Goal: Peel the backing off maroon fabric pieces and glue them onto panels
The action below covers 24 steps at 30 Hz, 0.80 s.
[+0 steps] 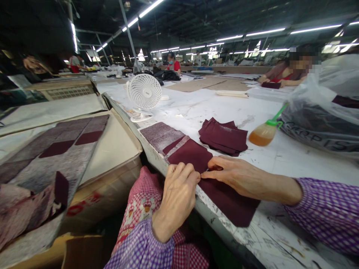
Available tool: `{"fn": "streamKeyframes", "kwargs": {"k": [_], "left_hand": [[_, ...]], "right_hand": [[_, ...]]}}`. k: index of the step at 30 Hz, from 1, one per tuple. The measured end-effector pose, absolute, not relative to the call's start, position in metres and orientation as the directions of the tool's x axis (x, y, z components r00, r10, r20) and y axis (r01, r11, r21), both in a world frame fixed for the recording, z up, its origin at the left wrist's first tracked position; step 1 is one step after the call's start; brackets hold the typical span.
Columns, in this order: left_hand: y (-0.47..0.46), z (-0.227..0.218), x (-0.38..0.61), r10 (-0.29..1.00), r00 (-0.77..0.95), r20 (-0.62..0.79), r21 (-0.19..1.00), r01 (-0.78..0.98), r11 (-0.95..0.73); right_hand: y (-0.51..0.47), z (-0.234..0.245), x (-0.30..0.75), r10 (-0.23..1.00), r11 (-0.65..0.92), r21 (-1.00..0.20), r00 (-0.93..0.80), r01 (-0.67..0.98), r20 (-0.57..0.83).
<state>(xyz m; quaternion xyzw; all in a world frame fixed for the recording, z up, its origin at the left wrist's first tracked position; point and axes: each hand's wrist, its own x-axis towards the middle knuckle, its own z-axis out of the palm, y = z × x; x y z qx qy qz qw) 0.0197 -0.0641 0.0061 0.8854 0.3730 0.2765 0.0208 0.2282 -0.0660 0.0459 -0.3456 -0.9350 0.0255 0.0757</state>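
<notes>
Left hand (178, 192) and right hand (238, 175) pinch the maroon piece (230, 203) beside the desk (186, 106) edge, apparently to align it.

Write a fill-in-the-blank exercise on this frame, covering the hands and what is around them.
1. The left hand and right hand meet at maroon pieces near the table's ____.
2. A white ____ with a round grille stands on that table.
3. The bottle of amber liquid has a ____ spout.
4. The checked sleeves are white and ____.

Missing words: edge; fan; green; purple.
</notes>
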Motion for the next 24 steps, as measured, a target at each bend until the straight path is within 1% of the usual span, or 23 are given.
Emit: {"fn": "streamKeyframes", "kwargs": {"k": [2,3,8,12,18,20,21,24], "left_hand": [[-0.064,0.005,0.018,0.636,0.600,0.485,0.190,0.638,-0.746],[-0.064,0.005,0.016,0.626,0.609,0.487,0.190,0.626,-0.756],[-0.063,0.008,-0.002,0.624,0.627,0.466,0.310,0.545,-0.779],[-0.060,0.011,-0.016,0.672,0.571,0.471,0.406,0.536,-0.740],[-0.061,0.010,-0.014,0.698,0.480,0.531,0.458,0.531,-0.713],[-0.060,0.007,-0.010,0.692,0.458,0.558,0.465,0.518,-0.718],[-0.059,0.006,-0.008,0.684,0.460,0.567,0.461,0.511,-0.726],[-0.051,0.001,-0.006,0.656,0.495,0.569,0.434,0.497,-0.751]], "right_hand": [[-0.067,0.047,0.228,0.657,0.754,-0.103,-0.746,0.649,0.108],[-0.067,0.047,0.228,0.660,0.752,-0.104,-0.745,0.651,0.099],[-0.067,0.047,0.229,0.655,0.755,-0.092,-0.753,0.649,0.070],[-0.067,0.049,0.228,0.653,0.757,-0.074,-0.756,0.650,0.044],[-0.069,0.053,0.223,0.620,0.785,0.000,-0.784,0.620,0.041],[-0.067,0.052,0.225,0.616,0.788,-0.040,-0.786,0.614,0.057],[-0.065,0.051,0.227,0.637,0.771,-0.074,-0.767,0.633,0.077],[-0.061,0.049,0.235,0.769,0.640,-0.155,-0.625,0.753,0.138]]}}
